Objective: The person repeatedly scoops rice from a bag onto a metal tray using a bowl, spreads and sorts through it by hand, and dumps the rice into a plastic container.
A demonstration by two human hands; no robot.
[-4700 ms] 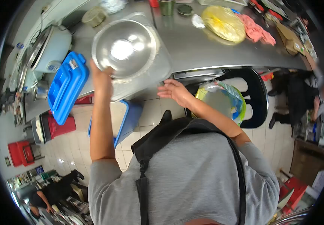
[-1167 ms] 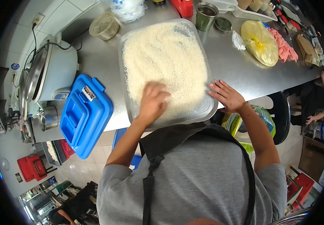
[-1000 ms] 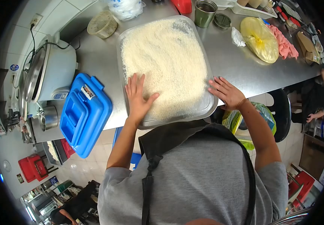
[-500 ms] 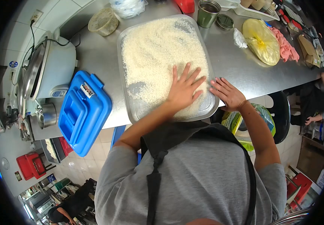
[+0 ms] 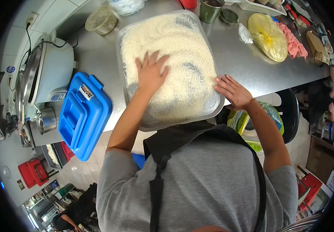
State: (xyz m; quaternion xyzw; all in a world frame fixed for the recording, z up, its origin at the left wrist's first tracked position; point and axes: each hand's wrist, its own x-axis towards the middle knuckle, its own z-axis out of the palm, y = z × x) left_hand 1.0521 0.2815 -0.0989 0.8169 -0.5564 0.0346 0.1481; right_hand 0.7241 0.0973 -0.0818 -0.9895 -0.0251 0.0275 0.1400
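Observation:
A large shallow metal tray (image 5: pixel 121 73) holds a layer of white grains that look like rice (image 5: pixel 186 69). My left hand (image 5: pixel 151 75) lies palm down on the grains in the tray's left part, its fingers spread. A curved sweep mark with thinner cover shows to the right of it. Beside the tray's right edge is my right hand (image 5: pixel 234 92), fingers stretched out and fingertips touching the rim. It grips nothing that I can see.
On the left are a blue plastic lid (image 5: pixel 97 112) and a large pale cooker (image 5: pixel 57 69). Behind the tray stand a round tub (image 5: pixel 101 21) and a green metal cup (image 5: pixel 210 11). A yellow plastic bag (image 5: pixel 267 36) and pink cloth (image 5: pixel 293 42) lie right. Another person (image 5: pixel 319 96) is far right.
My left hand has swept left across the grains, from the tray's right part to its left. The grains have shifted, and the tray's lower right is more covered. My right hand stays by the rim.

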